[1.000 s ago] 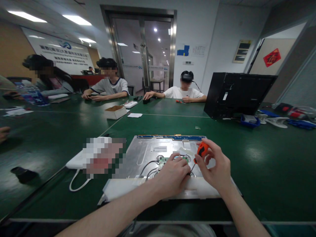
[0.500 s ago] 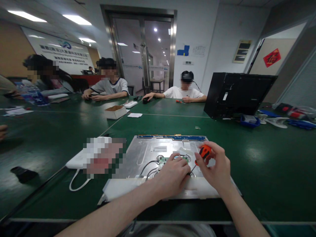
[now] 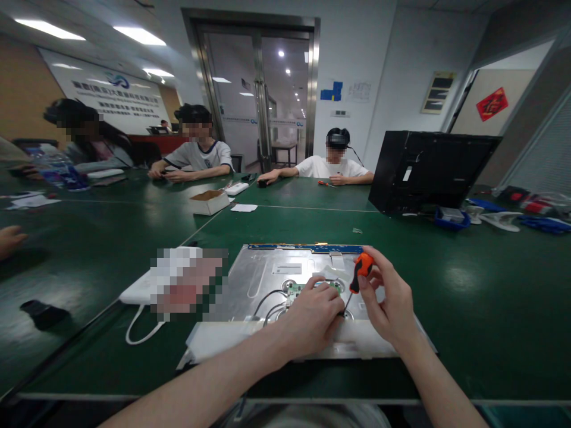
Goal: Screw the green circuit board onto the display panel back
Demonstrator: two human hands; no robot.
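A silver metal panel [image 3: 267, 279] lies flat on the green table in front of me, with a small green circuit board [image 3: 297, 289] and black wires [image 3: 267, 300] on it. My left hand [image 3: 312, 318] rests curled on the panel beside the board, fingers closed at the screwdriver's tip; what they pinch is hidden. My right hand [image 3: 388, 303] grips an orange-and-black screwdriver [image 3: 359, 270], whose shaft slants down to the panel next to my left fingers.
A white device with a cable [image 3: 138, 297] lies left of the panel. A black monitor [image 3: 428, 169] stands at the back right, with blue trays and parts beyond it. A small cardboard box [image 3: 208, 201] sits mid-table. Three people sit along the far side; another hand [image 3: 11, 238] shows at the left edge.
My right hand has turned the screwdriver handle and shifted it slightly left and up. My left hand stays in place on the panel.
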